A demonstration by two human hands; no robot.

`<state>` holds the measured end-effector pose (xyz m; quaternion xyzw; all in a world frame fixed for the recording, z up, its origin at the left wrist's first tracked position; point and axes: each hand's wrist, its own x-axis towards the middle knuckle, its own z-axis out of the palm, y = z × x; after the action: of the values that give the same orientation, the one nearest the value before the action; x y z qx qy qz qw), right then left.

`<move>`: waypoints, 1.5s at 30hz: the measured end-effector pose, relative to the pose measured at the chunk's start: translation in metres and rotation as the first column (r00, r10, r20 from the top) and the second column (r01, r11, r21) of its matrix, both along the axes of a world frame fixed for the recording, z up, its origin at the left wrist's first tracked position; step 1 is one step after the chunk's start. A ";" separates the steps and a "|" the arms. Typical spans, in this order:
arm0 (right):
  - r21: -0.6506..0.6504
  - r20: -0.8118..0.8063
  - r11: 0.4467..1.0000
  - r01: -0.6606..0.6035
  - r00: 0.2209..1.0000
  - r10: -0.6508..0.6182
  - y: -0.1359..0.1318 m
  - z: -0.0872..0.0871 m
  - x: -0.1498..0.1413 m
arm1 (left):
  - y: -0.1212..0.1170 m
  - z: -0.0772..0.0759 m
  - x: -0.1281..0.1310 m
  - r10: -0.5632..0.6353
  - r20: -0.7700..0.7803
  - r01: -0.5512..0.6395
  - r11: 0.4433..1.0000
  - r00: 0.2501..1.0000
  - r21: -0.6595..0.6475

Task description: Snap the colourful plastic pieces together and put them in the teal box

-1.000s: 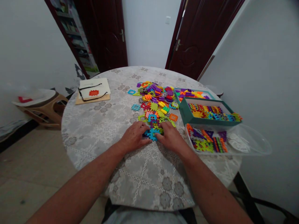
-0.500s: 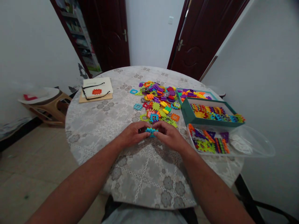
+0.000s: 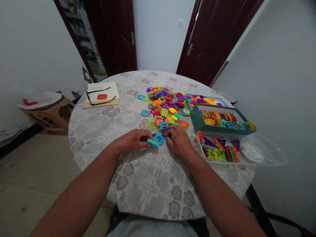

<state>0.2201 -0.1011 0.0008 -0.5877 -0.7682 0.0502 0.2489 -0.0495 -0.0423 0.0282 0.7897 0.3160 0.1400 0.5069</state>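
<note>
My left hand (image 3: 133, 140) pinches a small stack of blue and yellow interlocking plastic tiles (image 3: 153, 143) between thumb and fingers, just above the tablecloth. Right beside that stack lies a blue window tile (image 3: 158, 139). My right hand (image 3: 179, 140) is at the near edge of the heap of coloured tiles (image 3: 168, 102), palm down, thumb and fingers apart over purple and green pieces. Its fingertips partly hide those pieces. Another blue window tile (image 3: 163, 125) sits just beyond, and an orange frame tile (image 3: 184, 124) lies past my right fingers.
To the right stand a green box (image 3: 217, 130) of stacked tiles, a second box (image 3: 223, 100) behind it, and a clear plastic tub (image 3: 201, 148) with more pieces. At the left, glasses (image 3: 101, 103) and an orange tile (image 3: 102, 96) rest on a book (image 3: 103, 86).
My hands have parted. The left has moved left with the blue and yellow stack; the right has let go of it and shifted to the heap's near edge. A blue window tile now shows between them.
</note>
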 end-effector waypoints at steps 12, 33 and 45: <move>0.008 -0.230 0.994 -0.106 0.968 0.104 -0.012 0.025 -0.013 | -0.003 0.002 0.002 -0.011 0.080 0.008 0.999 0.997 0.038; -0.175 0.034 0.968 -0.180 0.982 0.188 -0.018 0.022 -0.016 | -0.004 0.008 -0.001 0.026 -0.125 -0.002 0.982 0.992 0.191; -0.129 0.161 0.990 -0.057 0.984 0.077 -0.011 0.017 -0.026 | 0.003 -0.002 -0.001 0.018 -0.081 -0.002 0.979 0.997 0.203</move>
<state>0.1941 -0.1122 0.0173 -0.5779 -0.8010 0.0572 0.1456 -0.0502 -0.0397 0.0264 0.8409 0.3246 0.1413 0.4094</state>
